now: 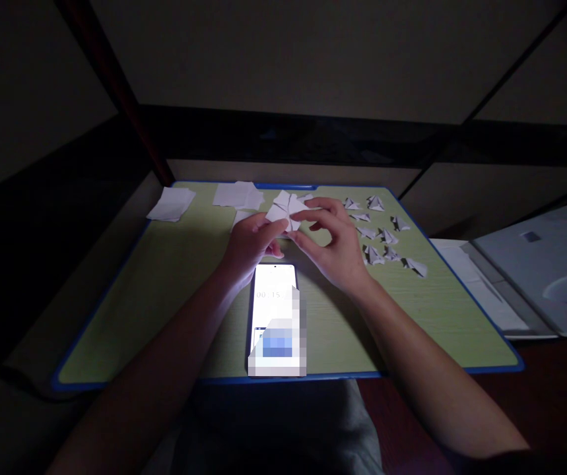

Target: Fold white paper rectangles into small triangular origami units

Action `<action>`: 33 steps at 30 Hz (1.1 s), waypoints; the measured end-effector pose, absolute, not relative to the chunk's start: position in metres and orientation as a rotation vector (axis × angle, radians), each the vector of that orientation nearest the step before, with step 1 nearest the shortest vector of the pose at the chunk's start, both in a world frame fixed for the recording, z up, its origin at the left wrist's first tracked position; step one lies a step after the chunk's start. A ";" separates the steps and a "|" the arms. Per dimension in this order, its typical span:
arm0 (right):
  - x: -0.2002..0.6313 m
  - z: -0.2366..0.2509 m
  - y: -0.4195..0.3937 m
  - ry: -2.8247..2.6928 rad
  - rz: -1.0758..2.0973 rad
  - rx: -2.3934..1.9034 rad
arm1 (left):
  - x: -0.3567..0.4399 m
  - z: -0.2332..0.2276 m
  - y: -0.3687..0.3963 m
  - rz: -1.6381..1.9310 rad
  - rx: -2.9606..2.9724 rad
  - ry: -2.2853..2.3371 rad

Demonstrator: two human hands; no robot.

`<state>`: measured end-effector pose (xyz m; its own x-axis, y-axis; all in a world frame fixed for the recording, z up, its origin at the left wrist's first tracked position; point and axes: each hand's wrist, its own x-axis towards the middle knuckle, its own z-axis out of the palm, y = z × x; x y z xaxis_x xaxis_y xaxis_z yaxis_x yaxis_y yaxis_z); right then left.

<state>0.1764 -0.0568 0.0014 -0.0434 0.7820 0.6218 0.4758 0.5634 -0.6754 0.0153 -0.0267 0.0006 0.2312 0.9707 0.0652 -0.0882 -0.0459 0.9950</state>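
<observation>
A white sheet of paper (286,210), partly folded with creases, is held above the far middle of a green board with a blue rim (115,310). My left hand (251,245) pinches its near left edge. My right hand (333,241) grips its right side with thumb and fingers curled around it. A lit phone (274,297) lies flat on the board just below both hands, between my forearms.
Several small folded paper pieces (382,234) lie in rows at the board's right. Flat white sheets (171,203) and another stack (237,194) lie at the far left. Papers and a grey folder (535,270) sit off the board's right. The room is dark.
</observation>
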 end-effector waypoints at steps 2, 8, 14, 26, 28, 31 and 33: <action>0.175 0.000 -0.055 -1.587 0.443 -1.066 | 0.015 0.000 -0.026 1.119 1.307 0.943; 0.177 -0.006 -0.041 -1.235 0.929 -1.010 | 0.018 -0.001 -0.026 1.159 1.382 0.989; 0.178 -0.001 -0.042 -1.245 1.137 -1.022 | 0.017 -0.001 -0.026 1.180 1.417 1.016; 0.179 -0.001 -0.046 -1.386 1.067 -1.114 | 0.015 -0.001 -0.026 1.182 1.587 1.058; 0.179 -0.001 -0.045 -1.362 1.074 -1.124 | 0.015 0.001 -0.027 1.161 1.604 1.051; 0.179 0.000 -0.046 -1.355 1.068 -1.139 | 0.015 0.003 -0.029 1.132 1.641 1.046; 0.178 0.000 -0.046 -1.377 1.067 -1.144 | 0.015 0.004 -0.030 1.131 1.688 1.063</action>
<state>0.1781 -0.0461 0.0004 -0.0417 0.9868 0.1566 0.0945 0.1599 -0.9826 0.0149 -0.0298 0.0039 0.2389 0.9368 0.2555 0.1971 -0.3044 0.9319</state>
